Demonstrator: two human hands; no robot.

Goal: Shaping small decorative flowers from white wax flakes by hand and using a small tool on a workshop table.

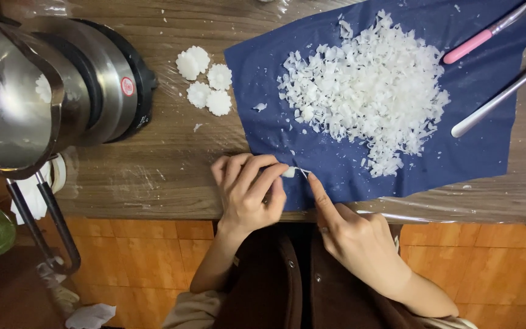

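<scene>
A cloth (494, 152) is spread on the table (153, 176) from the middle to the right of the frame, and a heap of flakes (366, 91) is piled on it. Two tools (488, 35) are laid at its upper right. Four moulded pieces (205, 79) are set on the table just left of the cloth, and a metal pot (13, 97) is placed at the upper left. Both hands (251, 189) are met at the cloth's lower left edge.

Matt navy-blue cloth (348, 164) bearing waxy white flakes (366, 91); grained brown wooden desk (153, 176); glossy, smooth steel pitcher (7, 103).
</scene>
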